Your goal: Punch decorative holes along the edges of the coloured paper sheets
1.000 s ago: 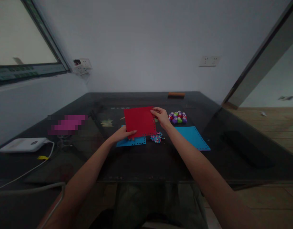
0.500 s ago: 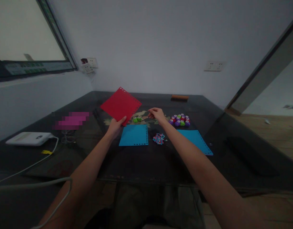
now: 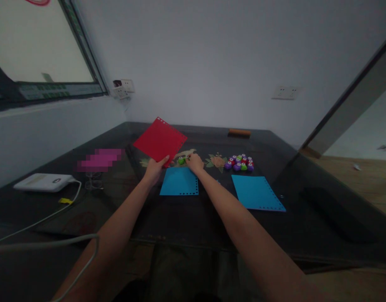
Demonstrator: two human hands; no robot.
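Note:
A red sheet with holes punched along two edges is pinched by one corner in my left hand, tilted above the table. Beyond the near blue sheet sit two small green toys with eyes. My right hand has its fingers closed at the right-hand one, which they partly hide. The blue sheet lies flat below both hands, its holes along the right and front edges. A second blue sheet lies to the right, also punched on two sides.
Several purple, red and green eyed toys are grouped at the right. A white device with a cable, a blurred pink item, a brown block and a dark flat object also lie on the black table.
My right hand has moved left and down to the green toys, and its fingers now close at one. My forearm now covers the pile of small coloured pieces. My left hand still holds the red sheet.

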